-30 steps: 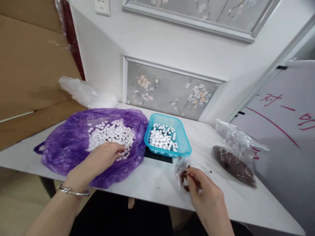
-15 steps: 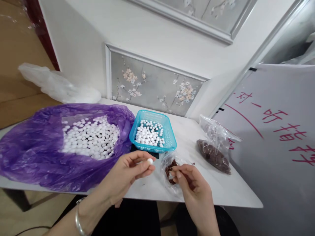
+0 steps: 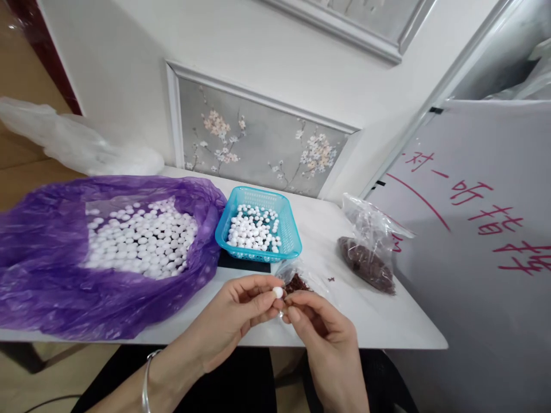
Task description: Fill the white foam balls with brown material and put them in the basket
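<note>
Head view | left hand (image 3: 235, 321) pinches one white bead (image 3: 278, 292) | right hand (image 3: 321, 327) fingertips pinched beside it, contents unclear

The only writing stands on the white board (image 3: 473, 229) leaning at the right of the table (image 3: 344, 321): red handwritten Chinese characters, among them 对, 一, 听 and 指, above a slanting red line. The last character is cut off.
</note>
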`<state>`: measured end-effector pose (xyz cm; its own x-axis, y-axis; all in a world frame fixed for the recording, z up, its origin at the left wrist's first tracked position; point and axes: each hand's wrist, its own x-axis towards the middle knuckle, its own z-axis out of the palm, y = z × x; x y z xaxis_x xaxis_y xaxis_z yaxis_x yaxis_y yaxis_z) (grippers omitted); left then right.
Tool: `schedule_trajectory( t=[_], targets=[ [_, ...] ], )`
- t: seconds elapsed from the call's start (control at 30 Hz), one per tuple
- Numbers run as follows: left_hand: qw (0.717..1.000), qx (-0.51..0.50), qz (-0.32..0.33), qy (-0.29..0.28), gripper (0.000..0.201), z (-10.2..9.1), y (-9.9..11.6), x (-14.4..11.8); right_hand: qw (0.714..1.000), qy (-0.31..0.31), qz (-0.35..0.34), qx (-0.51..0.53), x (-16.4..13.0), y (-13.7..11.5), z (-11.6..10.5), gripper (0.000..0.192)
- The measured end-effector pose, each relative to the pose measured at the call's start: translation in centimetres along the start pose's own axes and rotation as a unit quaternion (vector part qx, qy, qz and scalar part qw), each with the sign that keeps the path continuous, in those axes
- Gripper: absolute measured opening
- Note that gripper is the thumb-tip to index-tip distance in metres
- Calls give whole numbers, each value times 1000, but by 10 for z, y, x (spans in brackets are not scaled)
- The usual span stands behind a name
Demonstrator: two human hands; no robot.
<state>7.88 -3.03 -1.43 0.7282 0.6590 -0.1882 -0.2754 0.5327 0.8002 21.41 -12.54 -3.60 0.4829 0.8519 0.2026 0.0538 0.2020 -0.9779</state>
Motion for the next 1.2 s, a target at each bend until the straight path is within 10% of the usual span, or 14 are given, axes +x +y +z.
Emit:
schedule_trajectory(
  t=[0.5, 1.2],
  targets=[
    [998, -8, 21, -60, 12, -2, 3, -3, 983, -53, 44, 171, -1, 1, 1, 4],
    [999, 8, 36, -38, 6, -1, 1, -5, 989, -43, -32, 134, -3, -4, 15, 8]
  ],
)
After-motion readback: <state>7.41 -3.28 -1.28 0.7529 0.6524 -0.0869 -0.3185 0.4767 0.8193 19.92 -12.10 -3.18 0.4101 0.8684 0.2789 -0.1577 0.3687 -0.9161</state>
